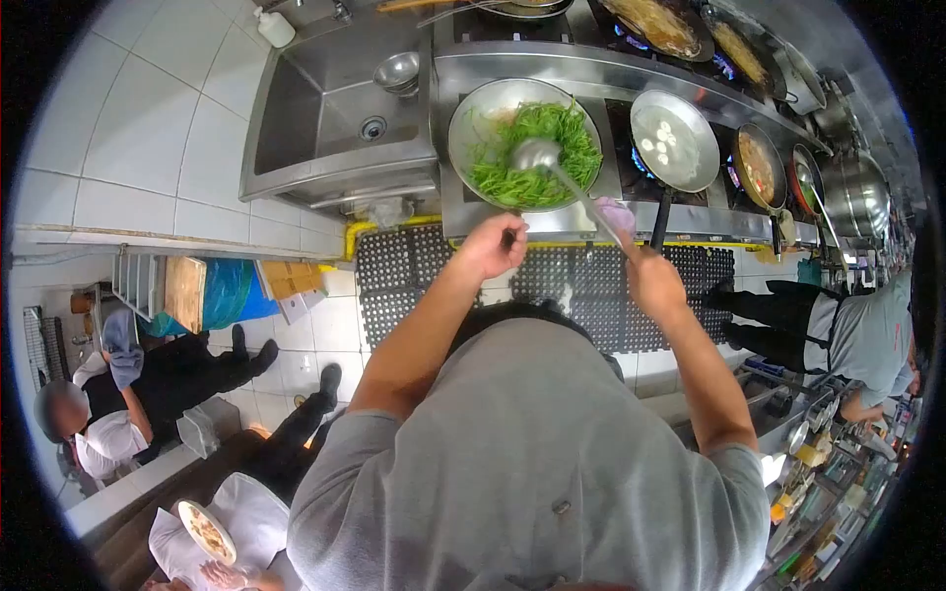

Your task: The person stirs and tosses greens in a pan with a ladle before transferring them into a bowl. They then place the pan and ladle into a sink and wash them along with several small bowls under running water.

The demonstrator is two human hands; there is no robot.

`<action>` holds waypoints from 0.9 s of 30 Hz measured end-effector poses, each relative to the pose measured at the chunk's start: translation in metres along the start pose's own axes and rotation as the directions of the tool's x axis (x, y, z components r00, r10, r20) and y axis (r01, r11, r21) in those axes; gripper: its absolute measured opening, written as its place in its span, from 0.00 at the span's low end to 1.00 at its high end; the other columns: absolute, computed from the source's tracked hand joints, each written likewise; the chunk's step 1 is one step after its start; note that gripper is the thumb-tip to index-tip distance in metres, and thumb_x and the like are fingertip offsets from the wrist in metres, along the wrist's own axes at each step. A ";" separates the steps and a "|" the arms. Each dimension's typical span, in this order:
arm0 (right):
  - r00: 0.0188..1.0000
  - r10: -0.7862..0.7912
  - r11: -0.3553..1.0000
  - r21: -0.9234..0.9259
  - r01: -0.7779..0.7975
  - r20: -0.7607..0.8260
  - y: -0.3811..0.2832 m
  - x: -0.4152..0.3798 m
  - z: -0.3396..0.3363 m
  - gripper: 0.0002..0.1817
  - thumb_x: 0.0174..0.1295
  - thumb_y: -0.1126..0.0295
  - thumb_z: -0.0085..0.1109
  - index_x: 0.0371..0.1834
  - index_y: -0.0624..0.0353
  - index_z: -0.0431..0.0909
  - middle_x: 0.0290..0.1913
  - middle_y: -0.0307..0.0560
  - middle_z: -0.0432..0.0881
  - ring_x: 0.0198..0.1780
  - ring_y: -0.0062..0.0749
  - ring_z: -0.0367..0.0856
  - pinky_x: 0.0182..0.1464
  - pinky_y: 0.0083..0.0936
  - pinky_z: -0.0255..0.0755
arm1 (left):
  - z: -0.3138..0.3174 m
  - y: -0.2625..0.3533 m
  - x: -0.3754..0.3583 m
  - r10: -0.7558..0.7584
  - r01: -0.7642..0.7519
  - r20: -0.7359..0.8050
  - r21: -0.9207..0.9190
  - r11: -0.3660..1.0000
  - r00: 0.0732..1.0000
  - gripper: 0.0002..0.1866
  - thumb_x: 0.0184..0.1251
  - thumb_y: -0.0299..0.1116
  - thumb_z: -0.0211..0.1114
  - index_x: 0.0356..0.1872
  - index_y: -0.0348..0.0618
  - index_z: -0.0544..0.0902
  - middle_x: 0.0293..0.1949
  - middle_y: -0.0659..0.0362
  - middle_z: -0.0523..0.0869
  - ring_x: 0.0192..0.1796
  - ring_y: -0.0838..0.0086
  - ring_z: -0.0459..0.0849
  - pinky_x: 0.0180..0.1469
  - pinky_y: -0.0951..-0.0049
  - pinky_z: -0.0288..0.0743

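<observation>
Right hand (655, 284) closed firmly round the handle of a long metal ladle (588, 202), and there's the ladle's bowl, right down on a heap of greens (579, 133)! Those greens fill much of a wide metal wok (475, 110), set on the range straight ahead. Over to the left hand (491, 248): fingers curled in, up by the wok's near rim, and whether anything sits inside that curl, I can't tell from here. A purplish bundle (616, 214) shows beside the ladle's handle, and a dark pan handle (661, 222) runs down close to the right hand; touching or not, can't call it. That handle belongs to a shallow pan (695, 123), round white pieces (662, 138) in its liquid, blue flame at its edge! Next along, a pan of brownish food (759, 167). Out left, the steel sink (335, 118) with metal bowls (399, 71) inside. Underfoot, a black perforated mat (581, 286). Wider still, a person (862, 330) stands off to the right, and lower left another person (212, 492) has a plate of food (207, 532)
</observation>
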State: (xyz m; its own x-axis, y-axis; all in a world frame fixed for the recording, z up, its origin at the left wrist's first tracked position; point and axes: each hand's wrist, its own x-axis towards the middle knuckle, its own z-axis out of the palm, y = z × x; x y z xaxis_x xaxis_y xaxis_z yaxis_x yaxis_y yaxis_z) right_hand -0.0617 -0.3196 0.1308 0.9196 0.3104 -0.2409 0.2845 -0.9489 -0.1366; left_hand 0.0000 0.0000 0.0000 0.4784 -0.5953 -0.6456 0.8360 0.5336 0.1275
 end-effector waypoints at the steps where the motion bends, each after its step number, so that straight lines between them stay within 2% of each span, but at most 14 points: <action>1: 0.997 0.081 0.996 0.018 -0.082 0.018 -0.003 0.005 -0.007 0.43 0.67 0.77 0.58 0.88 0.45 0.58 0.46 0.68 0.88 0.44 0.63 0.91 0.49 0.53 0.85 | 0.005 -0.009 0.005 -0.015 0.017 0.072 -0.022 1.000 0.997 0.12 0.71 0.35 0.65 0.46 0.38 0.78 0.29 0.64 0.78 0.26 0.78 0.71 0.24 0.78 0.63; 2: 0.986 0.163 0.986 0.031 -0.164 0.034 -0.009 0.011 -0.012 0.41 0.68 0.78 0.58 0.87 0.46 0.59 0.45 0.69 0.88 0.46 0.65 0.89 0.51 0.56 0.83 | 0.010 -0.016 0.010 -0.027 0.034 0.146 -0.043 0.999 0.989 0.10 0.71 0.34 0.64 0.45 0.38 0.78 0.28 0.64 0.77 0.25 0.78 0.70 0.23 0.79 0.60; 3: 0.983 0.157 0.965 0.225 -0.132 -0.098 -0.044 0.071 0.031 0.38 0.68 0.77 0.59 0.83 0.46 0.66 0.46 0.70 0.88 0.47 0.66 0.89 0.53 0.56 0.82 | -0.005 0.046 -0.006 0.035 -0.041 0.100 0.060 0.997 0.994 0.10 0.71 0.34 0.64 0.45 0.38 0.78 0.28 0.64 0.77 0.25 0.78 0.70 0.23 0.79 0.60; 5: 0.981 0.172 0.879 0.465 -0.110 -0.092 -0.072 0.061 0.045 0.36 0.67 0.77 0.60 0.81 0.46 0.70 0.50 0.72 0.87 0.51 0.66 0.88 0.56 0.53 0.82 | -0.009 0.036 -0.012 0.011 -0.014 0.051 0.065 0.998 0.999 0.07 0.71 0.32 0.63 0.36 0.40 0.78 0.26 0.63 0.76 0.24 0.77 0.70 0.24 0.76 0.60; 9: 0.999 0.015 0.899 0.439 -0.001 -0.029 -0.036 -0.005 -0.021 0.37 0.68 0.77 0.60 0.83 0.50 0.67 0.57 0.72 0.85 0.57 0.63 0.87 0.62 0.50 0.80 | 0.001 0.024 -0.007 0.004 -0.006 0.044 0.058 0.998 0.999 0.10 0.71 0.33 0.64 0.45 0.38 0.77 0.27 0.64 0.76 0.23 0.79 0.67 0.21 0.80 0.58; 12: 0.996 0.067 0.889 0.457 -0.031 -0.062 -0.017 -0.013 -0.030 0.36 0.67 0.78 0.60 0.82 0.51 0.69 0.57 0.73 0.85 0.57 0.63 0.87 0.62 0.50 0.80 | 0.005 0.023 -0.011 0.033 -0.034 0.030 0.016 0.999 0.999 0.10 0.71 0.32 0.64 0.45 0.37 0.77 0.27 0.64 0.76 0.23 0.80 0.67 0.21 0.80 0.58; 14: 0.970 0.185 0.853 0.516 -0.079 -0.157 -0.020 0.002 -0.019 0.36 0.68 0.77 0.60 0.82 0.54 0.67 0.57 0.74 0.85 0.59 0.65 0.87 0.61 0.46 0.80 | 0.006 0.023 -0.010 0.028 -0.029 0.036 0.016 0.999 0.999 0.10 0.70 0.32 0.64 0.45 0.37 0.77 0.27 0.64 0.75 0.23 0.80 0.66 0.21 0.79 0.58; 16: 0.949 0.314 0.766 0.597 -0.239 -0.022 -0.044 0.033 0.006 0.36 0.69 0.76 0.60 0.83 0.56 0.66 0.57 0.76 0.85 0.58 0.65 0.87 0.59 0.46 0.80 | 0.007 0.024 -0.006 0.025 -0.025 0.027 0.029 0.999 0.999 0.10 0.70 0.32 0.64 0.45 0.37 0.77 0.27 0.64 0.75 0.23 0.80 0.66 0.20 0.79 0.58; 17: 0.924 0.238 0.824 0.566 -0.029 -0.298 -0.046 0.050 0.054 0.36 0.67 0.77 0.60 0.82 0.56 0.68 0.51 0.77 0.85 0.51 0.66 0.88 0.54 0.50 0.81 | 0.007 0.023 -0.003 0.024 -0.024 0.020 0.038 0.999 1.000 0.10 0.70 0.32 0.63 0.45 0.37 0.77 0.27 0.64 0.75 0.23 0.79 0.66 0.20 0.79 0.57; 19: 0.961 0.260 0.768 0.624 -0.144 -0.099 -0.077 0.051 0.056 0.36 0.68 0.76 0.61 0.82 0.55 0.68 0.47 0.76 0.86 0.49 0.65 0.89 0.54 0.52 0.81 | 0.005 0.022 0.002 0.011 -0.012 0.022 0.037 0.999 1.000 0.10 0.70 0.32 0.63 0.45 0.36 0.77 0.26 0.64 0.75 0.22 0.79 0.66 0.20 0.79 0.57; 20: 0.958 0.267 0.762 0.631 -0.146 -0.101 -0.077 0.037 0.049 0.36 0.68 0.76 0.61 0.82 0.55 0.68 0.47 0.76 0.86 0.49 0.65 0.89 0.54 0.52 0.81 | 0.004 0.025 0.004 0.001 -0.002 0.025 0.042 0.999 1.000 0.10 0.70 0.32 0.63 0.45 0.36 0.77 0.26 0.64 0.74 0.22 0.79 0.65 0.20 0.79 0.57; 22: 0.994 0.107 0.823 0.562 -0.083 -0.010 -0.059 0.003 0.029 0.37 0.68 0.76 0.62 0.82 0.55 0.66 0.44 0.74 0.87 0.48 0.65 0.89 0.54 0.54 0.80 | 0.004 0.025 0.003 0.003 -0.003 0.014 0.047 0.999 1.000 0.10 0.70 0.32 0.63 0.46 0.36 0.77 0.26 0.64 0.74 0.22 0.80 0.65 0.20 0.80 0.56; 25: 0.994 0.053 0.890 0.457 -0.003 -0.096 -0.016 -0.005 0.021 0.37 0.68 0.76 0.62 0.83 0.55 0.65 0.45 0.74 0.87 0.48 0.66 0.88 0.53 0.56 0.80 | 0.003 0.017 0.000 -0.002 0.001 0.046 0.037 0.999 0.999 0.11 0.70 0.32 0.63 0.46 0.36 0.77 0.26 0.64 0.74 0.22 0.80 0.65 0.20 0.80 0.56; 27: 0.988 0.139 0.909 0.403 -0.102 -0.064 -0.025 0.026 0.025 0.37 0.68 0.77 0.61 0.83 0.54 0.66 0.46 0.73 0.87 0.48 0.67 0.88 0.55 0.55 0.80 | 0.007 0.016 -0.001 -0.019 0.015 0.060 0.068 0.998 0.998 0.11 0.69 0.32 0.63 0.45 0.36 0.77 0.26 0.64 0.74 0.22 0.80 0.65 0.21 0.80 0.56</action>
State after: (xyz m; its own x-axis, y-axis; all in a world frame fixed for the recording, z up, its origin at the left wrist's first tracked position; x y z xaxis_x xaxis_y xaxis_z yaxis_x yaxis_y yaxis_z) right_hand -0.0515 -0.2858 0.1037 0.9657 0.1712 -0.1953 0.0559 -0.8714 -0.4873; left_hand 0.0148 0.0047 0.0078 0.4777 -0.6402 -0.6016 0.8593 0.4828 0.1687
